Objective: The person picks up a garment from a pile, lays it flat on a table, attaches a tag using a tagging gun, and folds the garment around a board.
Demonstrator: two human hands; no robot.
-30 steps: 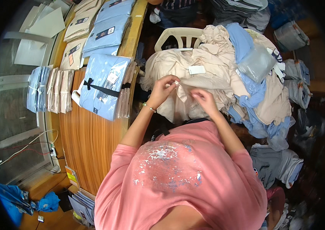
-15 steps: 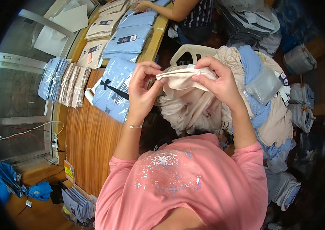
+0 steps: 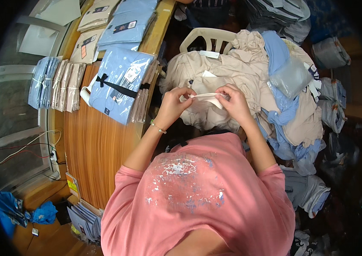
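A cream garment (image 3: 208,101) is stretched between the two bare hands, in front of the chest and over the near part of a heap of cream garments (image 3: 228,66). The left hand (image 3: 173,104) pinches one end of its narrow edge between thumb and fingers; the right hand (image 3: 235,103) grips the other end the same way, so the edge runs nearly straight across. A beaded bracelet (image 3: 159,128) circles the left wrist. Just beyond the hands lies a white tag (image 3: 208,74), and behind the heap rises the slotted back of a cream plastic chair (image 3: 198,38). On the heap's right side, blue garments (image 3: 276,53) hang down, with a clear plastic packet (image 3: 291,79) resting on them. To the left, on a wood-grain table (image 3: 100,145), a bagged blue button-front shirt (image 3: 121,70) with a black ribbon (image 3: 123,91) lies on a stack of bagged garments (image 3: 140,104).
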